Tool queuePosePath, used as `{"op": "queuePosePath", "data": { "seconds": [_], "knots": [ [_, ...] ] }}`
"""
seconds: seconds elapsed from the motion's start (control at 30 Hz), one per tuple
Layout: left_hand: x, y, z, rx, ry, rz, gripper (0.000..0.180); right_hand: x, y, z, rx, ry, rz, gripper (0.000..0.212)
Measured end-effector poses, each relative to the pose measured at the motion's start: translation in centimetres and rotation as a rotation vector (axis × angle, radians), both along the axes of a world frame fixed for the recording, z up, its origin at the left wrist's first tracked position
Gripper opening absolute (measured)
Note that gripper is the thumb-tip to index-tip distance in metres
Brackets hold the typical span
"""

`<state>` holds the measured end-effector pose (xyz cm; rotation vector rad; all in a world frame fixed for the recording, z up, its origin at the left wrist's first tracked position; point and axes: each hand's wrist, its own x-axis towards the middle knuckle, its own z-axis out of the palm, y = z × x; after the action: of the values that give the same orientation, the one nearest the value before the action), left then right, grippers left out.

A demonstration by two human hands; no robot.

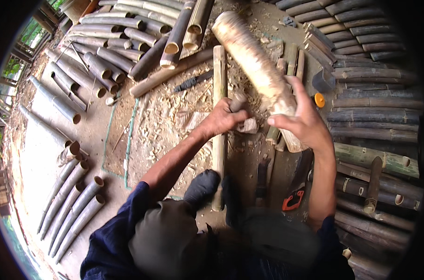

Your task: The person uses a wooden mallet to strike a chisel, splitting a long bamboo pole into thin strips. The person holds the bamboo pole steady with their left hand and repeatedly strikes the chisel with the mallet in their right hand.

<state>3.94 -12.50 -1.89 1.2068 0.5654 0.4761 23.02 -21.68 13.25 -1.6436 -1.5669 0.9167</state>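
Knees (163, 233) in dull grey trousers sit lowest and closest to camera, navy sleeves (118, 233) outside them. Biggest after that: bamboo stack (375, 103) down the right, lengths side by side; bamboo pile (149, 58) at upper left, many hollow cut ends facing me; smaller bamboo group (76, 215) at lower left. Long pole (219, 158) lies on the ground between my dark-covered feet (201, 189), pointing away from me. Pale wooden club (254, 56) is up in front of me, right of the pole, thick end away and slanting to upper left. My right hand (310, 123) is wrapped round its narrower near part, thumb on the left side, fingers on the far right. My left hand (222, 117) is over the pole, curled firmly round a short stick (238, 101), blunt end poking out. Pale chunk (248, 125) shows by that thumb; same piece or separate, can't tell, grip hides it. Dark tool with orange handle (293, 200) lies right of my feet. Dark box (324, 80) and yellow disc (319, 100) lie beyond the right hand. Smallest: wood shavings (158, 126) scattered left of the pole.
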Motion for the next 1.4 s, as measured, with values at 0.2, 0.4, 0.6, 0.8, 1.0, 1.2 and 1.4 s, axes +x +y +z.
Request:
{"op": "queuePosePath", "data": {
  "seconds": [0.2,0.4,0.6,0.8,1.0,1.2,1.4],
  "knots": [
    [0.2,-3.1,0.8,0.603,0.007,-0.424,0.022,0.2,-5.4,-0.9,0.140,0.591,-0.363,0.075],
    [1.5,2.3,2.4,-0.044,0.159,-0.193,0.031,1.1,-7.1,-3.5,-0.169,0.595,-0.466,0.056],
    [0.4,-5.1,3.5,0.283,-0.065,-0.361,0.023,0.3,-8.5,-3.6,-0.089,0.631,-0.537,0.048],
    [0.8,-4.4,1.0,-0.154,-0.054,-0.166,0.027,-0.2,-9.7,-2.2,-0.057,0.637,-0.464,0.048],
    [0.7,-5.2,-1.0,-0.065,-0.044,-0.117,0.027,-0.8,-9.7,-2.9,-0.111,0.632,-0.448,0.050],
    [0.4,-5.2,-0.9,-0.069,-0.008,-0.120,0.027,-0.9,-9.7,-2.8,-0.128,0.634,-0.439,0.051],
    [0.0,-5.3,-1.1,-0.084,-0.031,-0.113,0.024,-1.3,-9.7,-2.4,-0.124,0.631,-0.441,0.051]
  ]
}}
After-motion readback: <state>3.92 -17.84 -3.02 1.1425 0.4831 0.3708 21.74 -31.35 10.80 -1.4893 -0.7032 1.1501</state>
